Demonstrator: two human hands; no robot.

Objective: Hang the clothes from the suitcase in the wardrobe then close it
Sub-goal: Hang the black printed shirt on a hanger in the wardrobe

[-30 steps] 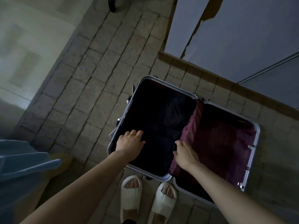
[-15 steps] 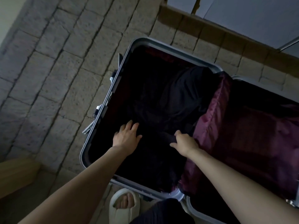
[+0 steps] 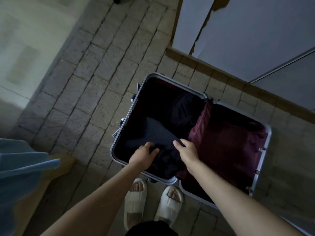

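Left hand (image 3: 144, 154) & right hand (image 3: 187, 153) pinch dark folded garment (image 3: 158, 135) inside open silver hard-shell suitcase (image 3: 119, 133), prob. lifting it out for hanging.

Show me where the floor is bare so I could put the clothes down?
Bare stone floor lies left of the open suitcase, up to the pale wall. A narrower strip runs behind it, before the wooden skirting. It is crowded near the slippers and inside, where the left hand and right hand grip dark clothes.
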